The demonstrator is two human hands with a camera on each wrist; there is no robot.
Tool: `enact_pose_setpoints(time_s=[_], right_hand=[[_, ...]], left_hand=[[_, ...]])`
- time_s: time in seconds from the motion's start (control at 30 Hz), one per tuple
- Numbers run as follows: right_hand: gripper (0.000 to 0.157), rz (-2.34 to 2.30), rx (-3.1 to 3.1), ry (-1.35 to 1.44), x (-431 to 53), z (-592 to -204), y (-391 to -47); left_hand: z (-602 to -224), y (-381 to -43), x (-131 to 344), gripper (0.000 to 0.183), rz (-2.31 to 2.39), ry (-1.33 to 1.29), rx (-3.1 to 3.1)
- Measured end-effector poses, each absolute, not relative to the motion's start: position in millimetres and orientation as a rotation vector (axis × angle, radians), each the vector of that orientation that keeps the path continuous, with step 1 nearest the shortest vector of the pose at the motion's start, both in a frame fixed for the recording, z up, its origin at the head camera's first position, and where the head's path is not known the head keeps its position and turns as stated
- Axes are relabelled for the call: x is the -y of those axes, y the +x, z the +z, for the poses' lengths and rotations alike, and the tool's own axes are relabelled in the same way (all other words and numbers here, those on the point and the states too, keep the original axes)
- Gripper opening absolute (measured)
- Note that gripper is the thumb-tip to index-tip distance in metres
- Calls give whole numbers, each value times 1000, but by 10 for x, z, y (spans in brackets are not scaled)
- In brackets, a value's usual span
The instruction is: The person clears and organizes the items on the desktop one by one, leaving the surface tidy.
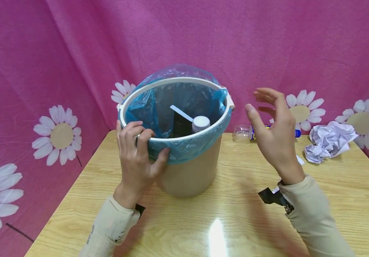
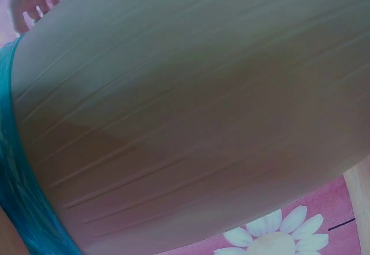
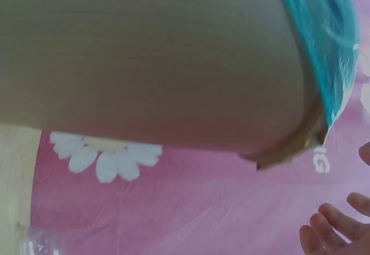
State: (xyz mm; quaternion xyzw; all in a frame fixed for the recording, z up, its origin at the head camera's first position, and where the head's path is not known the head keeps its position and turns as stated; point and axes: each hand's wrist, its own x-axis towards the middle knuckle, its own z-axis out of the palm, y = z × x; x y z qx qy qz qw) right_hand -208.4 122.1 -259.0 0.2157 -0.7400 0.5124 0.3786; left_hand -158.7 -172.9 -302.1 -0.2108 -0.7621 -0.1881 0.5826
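Note:
A beige trash bin (image 1: 187, 178) stands on the table, lined with a blue plastic bag (image 1: 190, 151) held under a white rim ring (image 1: 174, 80). My left hand (image 1: 137, 157) grips the near left of the rim, fingers over the edge and thumb outside. Inside the bin are a white-capped bottle (image 1: 201, 123) and a dark piece (image 1: 182, 124) with a white strip; their lower parts are hidden. To the right of the bin, my right hand (image 1: 275, 134) is raised in the air with fingers loosely bent, holding nothing. The right wrist view shows its fingertips (image 3: 329, 226) apart from the bin.
Behind my right hand a clear plastic bottle (image 1: 242, 132) with a blue cap lies on its side. Crumpled white paper (image 1: 333, 139) sits at the table's far right. A pink cloth (image 1: 184, 35) with daisies hangs along the back and sides of the wooden table (image 1: 171, 228).

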Motion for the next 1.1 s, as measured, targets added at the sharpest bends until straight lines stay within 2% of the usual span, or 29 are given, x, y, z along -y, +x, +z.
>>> enact_pose_setpoints(time_s=[0.37, 0.57, 1.1], right_hand=[[42, 1286, 2044, 395, -1511, -2861, -2426], [49, 1278, 2247, 307, -1632, -3077, -2687], [61, 1047, 2672, 465, -1793, -3547, -3080]], left_hand=[[-2988, -1566, 1719, 44, -449, -494, 1761], [-2979, -1572, 1730, 44, -444, -490, 1771], [-3013, -1588, 1729, 43, -431, -492, 1775]])
